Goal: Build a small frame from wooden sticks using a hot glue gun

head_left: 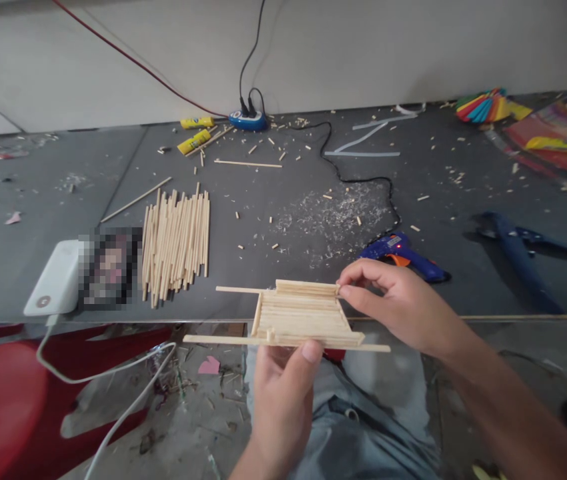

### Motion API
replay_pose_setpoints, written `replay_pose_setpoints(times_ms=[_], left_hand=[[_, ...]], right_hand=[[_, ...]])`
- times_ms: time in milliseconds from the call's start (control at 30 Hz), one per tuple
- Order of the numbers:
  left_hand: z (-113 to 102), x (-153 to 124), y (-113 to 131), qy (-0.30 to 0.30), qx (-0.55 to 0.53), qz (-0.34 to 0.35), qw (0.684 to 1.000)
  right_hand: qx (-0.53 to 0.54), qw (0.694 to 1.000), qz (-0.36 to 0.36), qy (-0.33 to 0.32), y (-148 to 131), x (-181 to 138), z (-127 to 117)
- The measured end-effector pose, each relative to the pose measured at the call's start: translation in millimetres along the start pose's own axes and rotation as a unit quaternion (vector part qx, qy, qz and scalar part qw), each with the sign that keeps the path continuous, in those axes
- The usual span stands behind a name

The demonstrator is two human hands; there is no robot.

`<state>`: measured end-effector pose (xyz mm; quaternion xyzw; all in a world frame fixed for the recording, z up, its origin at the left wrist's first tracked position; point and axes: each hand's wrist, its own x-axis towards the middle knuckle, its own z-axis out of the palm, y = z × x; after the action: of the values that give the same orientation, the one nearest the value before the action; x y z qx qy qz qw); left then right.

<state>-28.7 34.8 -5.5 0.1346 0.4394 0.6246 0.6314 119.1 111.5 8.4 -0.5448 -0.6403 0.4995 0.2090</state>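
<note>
A small frame of pale wooden sticks (301,313) is held up at the table's front edge, with long sticks jutting out on both sides. My left hand (286,383) grips its near side from below, thumb on the front edge. At the far right corner, the thumb and forefinger of my right hand (388,297) are pinched at the end of a short stick piece (306,287) along the frame's back edge. Beyond my right hand a blue glue gun (403,255) lies on its side, a small red light showing. A pile of wooden sticks (176,243) lies to the left.
On the dark table (243,190) lie stick offcuts and glue strands. A white power bank (58,277) and a blurred-out object (112,268) sit left, blue cutters (518,257) right. A blue power strip (247,120) stands at the wall. A red chair (3,400) is below left.
</note>
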Motion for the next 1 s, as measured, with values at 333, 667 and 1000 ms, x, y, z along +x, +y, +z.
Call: replay_pose_setpoints(times_ms=[333,667,1000], left_hand=[[0.1,0.3,1.2,0.000,0.023,0.000,1.000],[-1.4,0.6,0.0,-0.001,0.010,-0.007,1.000],[3.7,0.5,4.2,-0.010,-0.024,-0.017,1.000]], right_hand=[[-0.002,1.000,-0.014,0.020,-1.2,-0.1,1.6],[-0.009,1.000,-0.021,0.014,0.0,0.1,-0.6],[-0.018,0.999,-0.028,0.019,-2.3,1.6,-7.1]])
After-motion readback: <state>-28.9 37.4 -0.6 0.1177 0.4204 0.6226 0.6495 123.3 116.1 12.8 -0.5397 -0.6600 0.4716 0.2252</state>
